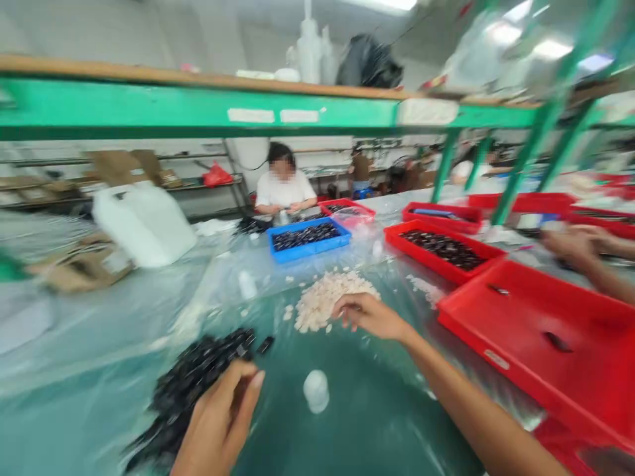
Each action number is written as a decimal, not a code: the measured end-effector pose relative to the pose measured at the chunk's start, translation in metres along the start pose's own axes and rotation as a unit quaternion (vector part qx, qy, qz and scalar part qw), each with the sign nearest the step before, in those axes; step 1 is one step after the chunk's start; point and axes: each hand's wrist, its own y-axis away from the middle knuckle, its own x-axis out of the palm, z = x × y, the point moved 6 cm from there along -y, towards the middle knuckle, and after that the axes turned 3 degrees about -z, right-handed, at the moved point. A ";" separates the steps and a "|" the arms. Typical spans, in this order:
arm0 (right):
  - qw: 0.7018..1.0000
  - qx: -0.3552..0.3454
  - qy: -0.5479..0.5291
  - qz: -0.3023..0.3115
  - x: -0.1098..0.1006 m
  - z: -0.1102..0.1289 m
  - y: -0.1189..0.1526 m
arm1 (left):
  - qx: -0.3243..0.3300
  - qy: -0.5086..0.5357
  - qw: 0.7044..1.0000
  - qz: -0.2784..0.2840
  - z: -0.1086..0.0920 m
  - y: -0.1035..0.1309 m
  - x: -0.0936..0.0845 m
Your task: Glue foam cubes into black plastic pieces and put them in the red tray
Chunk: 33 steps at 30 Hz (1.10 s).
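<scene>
my left hand (218,423) has its fingers pinched on a small black part over the black pile (191,383), right hand (370,316) fingers curled loose, touching the white pile (325,297).

A glossy clear plastic sheet (89,344) covers the table in the lower left of the frame. The red trays (546,330) at right look like smooth plastic. The black parts (193,377) shine; the white pieces (322,301) at centre look matt. The upper shelf beam (149,109) is green-painted metal.

Bright ceiling tube lights (550,47) (top right), glare on the plastic sheet (124,330), motion blur and wide-angle stretching at edges.
</scene>
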 end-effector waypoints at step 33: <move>0.954 -0.112 -0.267 0.084 0.064 0.026 0.024 | -0.253 0.403 0.879 -0.021 -0.007 0.020 0.052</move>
